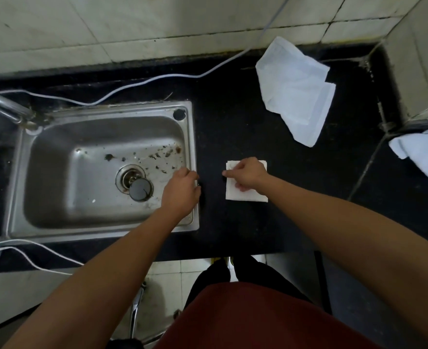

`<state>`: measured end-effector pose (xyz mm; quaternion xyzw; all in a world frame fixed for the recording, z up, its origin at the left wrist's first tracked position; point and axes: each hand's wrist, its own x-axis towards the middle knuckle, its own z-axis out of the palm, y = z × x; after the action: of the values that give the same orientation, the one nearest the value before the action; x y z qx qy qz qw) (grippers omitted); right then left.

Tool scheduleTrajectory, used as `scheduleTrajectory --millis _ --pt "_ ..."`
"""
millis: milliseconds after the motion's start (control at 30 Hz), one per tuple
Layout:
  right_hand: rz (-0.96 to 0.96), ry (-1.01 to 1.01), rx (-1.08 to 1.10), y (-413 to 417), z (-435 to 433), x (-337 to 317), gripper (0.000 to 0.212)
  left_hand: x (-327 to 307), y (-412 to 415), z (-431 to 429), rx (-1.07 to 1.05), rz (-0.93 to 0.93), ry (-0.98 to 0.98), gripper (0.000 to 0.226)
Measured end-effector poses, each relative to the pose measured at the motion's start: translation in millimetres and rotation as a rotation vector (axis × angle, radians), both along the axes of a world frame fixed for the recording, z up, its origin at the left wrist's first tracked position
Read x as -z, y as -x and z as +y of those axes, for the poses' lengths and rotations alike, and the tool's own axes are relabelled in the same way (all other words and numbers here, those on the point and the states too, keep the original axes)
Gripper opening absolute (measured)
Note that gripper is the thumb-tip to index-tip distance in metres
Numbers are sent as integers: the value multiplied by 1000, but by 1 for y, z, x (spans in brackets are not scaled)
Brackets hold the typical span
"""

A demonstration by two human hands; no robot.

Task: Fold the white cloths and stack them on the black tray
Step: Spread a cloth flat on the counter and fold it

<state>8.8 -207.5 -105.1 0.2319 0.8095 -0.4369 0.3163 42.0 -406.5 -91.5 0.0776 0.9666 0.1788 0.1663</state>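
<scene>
Head view: a small, nearly square folded cloth (249, 196), white, lies flat on the black worktop (308, 210) below white wall tiles (157, 21), right of the steel sink (102, 233), edges parallel to the front. The right hand (248, 176) holds it down, grip curled. The left hand (181, 192) curls at the sink rim; pinching what, I cannot tell.
</scene>
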Motion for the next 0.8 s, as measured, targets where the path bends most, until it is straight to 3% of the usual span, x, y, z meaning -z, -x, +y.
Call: scheduleTrajectory --millis 100,200,367,533,700,800 --pt "212 -116 -56 -10 24 -6 16 1 0 16 87 50 -33 25" --pt "392 -296 -225 -27 46 -10 14 3 1 37 259 65 1 34" --pt "242 -311 -495 -59 69 -2 24 15 2 64 515 -30 195 52" --pt "220 -341 -542 -64 84 1 27 30 2 60 518 -43 183 58" --pt "429 -432 -423 -24 80 -7 30 29 1 64 508 -51 162 57" --pt "304 -432 -491 9 67 -6 47 27 0 63 451 -23 110 52"
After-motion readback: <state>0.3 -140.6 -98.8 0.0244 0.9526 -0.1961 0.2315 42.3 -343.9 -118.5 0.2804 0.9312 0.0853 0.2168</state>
